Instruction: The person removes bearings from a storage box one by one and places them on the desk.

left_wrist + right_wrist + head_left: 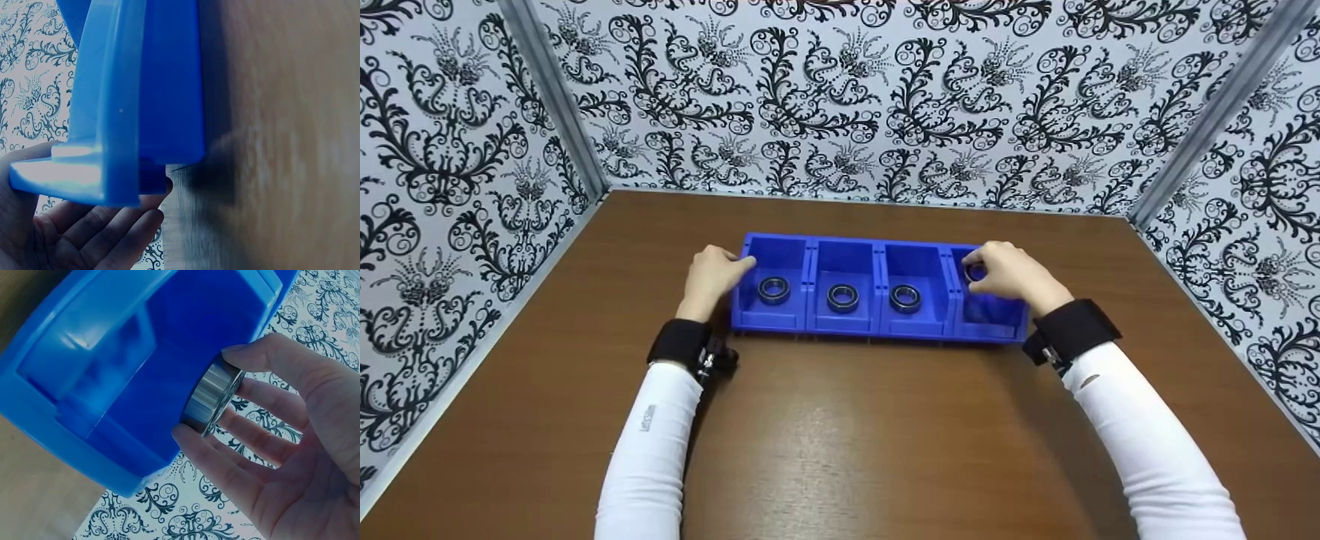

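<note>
A row of blue storage bins with four-sided compartments stands on the table. Its left end wall is gripped by my left hand, thumb over the rim and fingers along the outside. Between the thumb and a fingertip, my right hand pinches a ball bearing on its outer ring, over the rightmost compartment. Three more bearings lie flat in the other compartments: one at the left, one second from left, one third. In the left wrist view the bin wall covers part of the left hand.
The brown wooden tabletop extends around the bins. Behind it rises a back panel with black floral patterns, and similar side panels flank the table. Grey metal posts mark the corners.
</note>
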`<action>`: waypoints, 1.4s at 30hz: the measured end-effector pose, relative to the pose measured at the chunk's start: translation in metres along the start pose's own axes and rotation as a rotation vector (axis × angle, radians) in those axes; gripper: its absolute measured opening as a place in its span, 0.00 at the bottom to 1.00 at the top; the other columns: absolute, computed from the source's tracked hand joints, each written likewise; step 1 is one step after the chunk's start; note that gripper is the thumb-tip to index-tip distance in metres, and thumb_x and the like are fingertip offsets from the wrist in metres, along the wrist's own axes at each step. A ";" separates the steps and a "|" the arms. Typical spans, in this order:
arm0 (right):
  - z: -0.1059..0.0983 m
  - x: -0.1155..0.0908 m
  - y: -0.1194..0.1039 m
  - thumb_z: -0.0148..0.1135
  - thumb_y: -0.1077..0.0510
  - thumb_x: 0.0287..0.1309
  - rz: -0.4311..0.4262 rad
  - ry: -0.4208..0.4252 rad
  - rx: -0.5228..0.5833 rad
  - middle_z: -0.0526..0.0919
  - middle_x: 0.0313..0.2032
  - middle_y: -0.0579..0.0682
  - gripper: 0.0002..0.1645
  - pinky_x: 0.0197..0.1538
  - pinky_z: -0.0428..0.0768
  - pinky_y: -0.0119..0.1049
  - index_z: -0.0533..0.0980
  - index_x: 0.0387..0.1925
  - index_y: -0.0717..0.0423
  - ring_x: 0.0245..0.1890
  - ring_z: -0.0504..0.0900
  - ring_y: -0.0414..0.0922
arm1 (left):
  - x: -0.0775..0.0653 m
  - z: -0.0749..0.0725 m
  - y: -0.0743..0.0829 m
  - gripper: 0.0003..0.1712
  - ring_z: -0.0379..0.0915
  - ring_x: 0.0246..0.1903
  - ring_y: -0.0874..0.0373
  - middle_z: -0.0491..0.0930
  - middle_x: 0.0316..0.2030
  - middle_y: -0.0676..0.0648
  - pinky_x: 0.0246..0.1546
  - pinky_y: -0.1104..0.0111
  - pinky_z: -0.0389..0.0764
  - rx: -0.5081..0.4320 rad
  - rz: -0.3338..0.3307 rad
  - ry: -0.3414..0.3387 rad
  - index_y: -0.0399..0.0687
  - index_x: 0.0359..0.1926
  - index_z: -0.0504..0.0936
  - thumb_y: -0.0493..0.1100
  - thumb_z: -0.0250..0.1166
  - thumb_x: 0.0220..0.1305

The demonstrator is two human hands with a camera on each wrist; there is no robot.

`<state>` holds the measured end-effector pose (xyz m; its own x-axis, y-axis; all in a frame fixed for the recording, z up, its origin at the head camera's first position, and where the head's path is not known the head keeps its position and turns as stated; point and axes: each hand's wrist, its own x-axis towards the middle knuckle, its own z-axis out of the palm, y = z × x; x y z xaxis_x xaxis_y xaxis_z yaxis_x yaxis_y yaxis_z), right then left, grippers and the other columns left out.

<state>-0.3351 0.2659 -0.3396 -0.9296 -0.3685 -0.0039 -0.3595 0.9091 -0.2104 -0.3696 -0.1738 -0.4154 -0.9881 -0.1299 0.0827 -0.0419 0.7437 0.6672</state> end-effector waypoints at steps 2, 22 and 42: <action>-0.002 -0.001 0.000 0.65 0.61 0.50 -0.002 0.006 0.010 0.84 0.54 0.69 0.30 0.58 0.79 0.59 0.80 0.57 0.68 0.51 0.81 0.62 | 0.000 0.000 0.000 0.24 0.78 0.35 0.47 0.88 0.39 0.38 0.41 0.56 0.78 0.001 0.003 0.003 0.41 0.37 0.92 0.57 0.64 0.64; -0.012 -0.007 -0.003 0.65 0.63 0.50 -0.004 0.014 0.036 0.85 0.55 0.67 0.30 0.49 0.79 0.52 0.80 0.58 0.68 0.44 0.80 0.56 | 0.000 0.000 0.000 0.23 0.74 0.31 0.50 0.83 0.28 0.45 0.31 0.65 0.70 -0.006 0.012 0.020 0.41 0.30 0.91 0.57 0.65 0.63; -0.022 -0.017 -0.005 0.67 0.61 0.50 -0.041 0.014 0.010 0.86 0.53 0.67 0.29 0.50 0.79 0.54 0.81 0.56 0.68 0.45 0.80 0.57 | 0.000 0.001 -0.001 0.23 0.72 0.30 0.51 0.81 0.27 0.46 0.30 0.65 0.69 -0.005 0.011 0.028 0.41 0.28 0.90 0.56 0.65 0.63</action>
<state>-0.3191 0.2716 -0.3165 -0.9153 -0.4024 0.0184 -0.3963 0.8914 -0.2198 -0.3702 -0.1735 -0.4165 -0.9839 -0.1399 0.1108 -0.0300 0.7416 0.6702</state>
